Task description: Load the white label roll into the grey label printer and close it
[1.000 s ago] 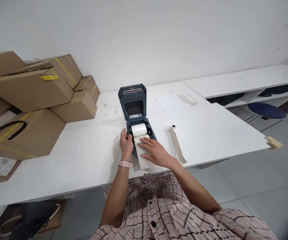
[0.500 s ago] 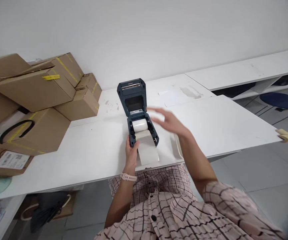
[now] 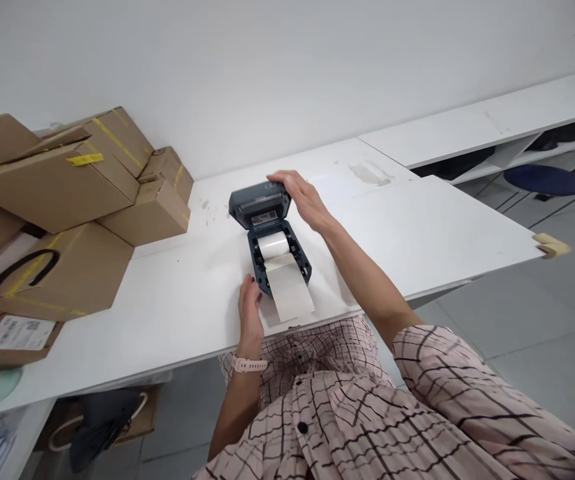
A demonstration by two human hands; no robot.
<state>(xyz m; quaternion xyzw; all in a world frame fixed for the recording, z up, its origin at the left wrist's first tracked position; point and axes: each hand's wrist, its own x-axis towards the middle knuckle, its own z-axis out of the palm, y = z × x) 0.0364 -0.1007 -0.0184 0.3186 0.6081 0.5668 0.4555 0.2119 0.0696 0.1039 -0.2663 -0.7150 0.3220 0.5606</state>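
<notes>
Two hands are at the label printer [image 3: 269, 228], which sits near the front edge of the white surface [image 3: 182, 300]. Your right hand [image 3: 303, 199] has gone from the paper strip [image 3: 290, 288] to the lid [image 3: 257, 201], which stood fully raised a moment ago and is now tipped part-way down. Your right fingers lie over its upper corner; whether they grip it, I cannot tell. Your left hand [image 3: 250, 308] is at the printer's near-left side, its grip also unclear. The white roll [image 3: 274, 245] sits inside, with the strip running out over the front. That shift seems to turn your work from the paper to the lid.
</notes>
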